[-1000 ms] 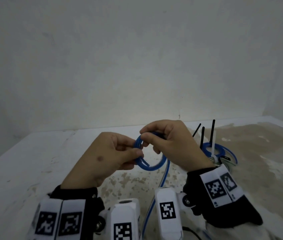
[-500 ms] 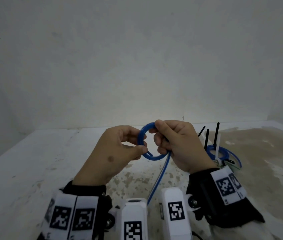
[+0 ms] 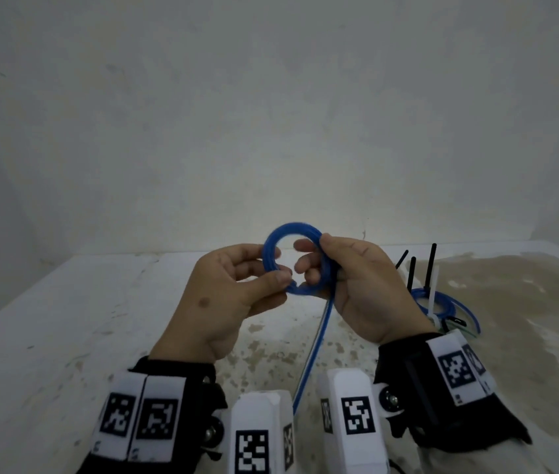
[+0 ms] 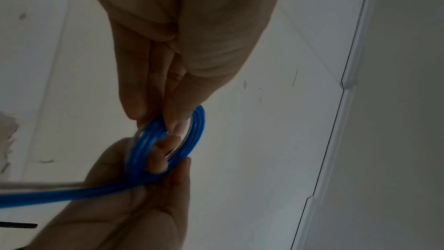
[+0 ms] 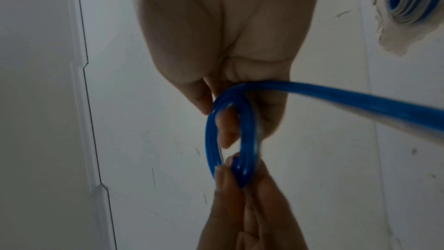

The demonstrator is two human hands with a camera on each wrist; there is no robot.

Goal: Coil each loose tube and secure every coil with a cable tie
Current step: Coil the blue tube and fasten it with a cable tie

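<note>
I hold a small coil of blue tube point(image 3: 291, 228) upright above the table, several turns thick. My left hand point(image 3: 273, 273) pinches its lower left side between thumb and fingers. My right hand point(image 3: 319, 265) grips the right side, with fingers curled through the ring. The tube's loose tail point(image 3: 315, 343) hangs from the coil's bottom down toward me. In the left wrist view the left fingertips point(image 4: 177, 124) press on the coil point(image 4: 144, 145). The right wrist view shows the coil point(image 5: 247, 121) edge on, with the tail point(image 5: 360, 100) running off to the right.
A blue coil point(image 3: 442, 302) lies on the table to the right of my right hand, with black cable ties point(image 3: 430, 265) and a white tie point(image 3: 433, 292) sticking up from it. The stained white table point(image 3: 66, 336) meets a plain wall behind.
Both hands rose with the coil. The coil turned upright to face me and more tube has been wound on; my right hand shifted its grip to the coil's right side.
</note>
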